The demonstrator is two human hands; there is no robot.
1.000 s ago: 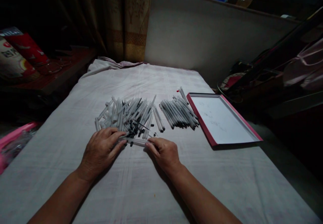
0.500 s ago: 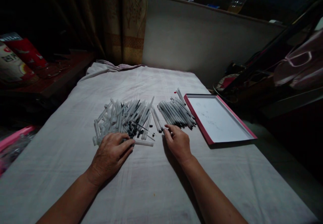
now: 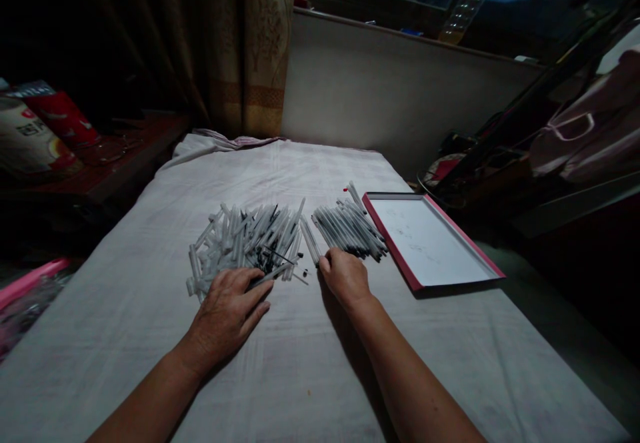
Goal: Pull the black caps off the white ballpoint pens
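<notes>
A loose heap of clear and whitish pen barrels (image 3: 225, 236) lies on the cloth, with black tips mixed in at its right side. My left hand (image 3: 230, 306) is at the heap's near edge, thumb and fingers closed about a pen barrel (image 3: 276, 272) that points to the right. To the right, pens with black ends lie side by side in a row (image 3: 345, 226). My right hand (image 3: 346, 275) rests at the row's near left corner, its fingers closed on the lower ends of a few slim pens (image 3: 309, 238); its fingertips are partly hidden.
A shallow red-edged box lid (image 3: 430, 240) with a white inside lies right of the pens. Small black caps (image 3: 305, 273) and a thin refill lie between the groups. A whitish cloth (image 3: 280, 376) covers the table. A dark side table (image 3: 110, 163) stands at left.
The pen barrel at my left hand has swung from lying flat to slanting up toward the heap. My right hand has shifted slightly left and closed over the pens' ends. The view has tilted slightly.
</notes>
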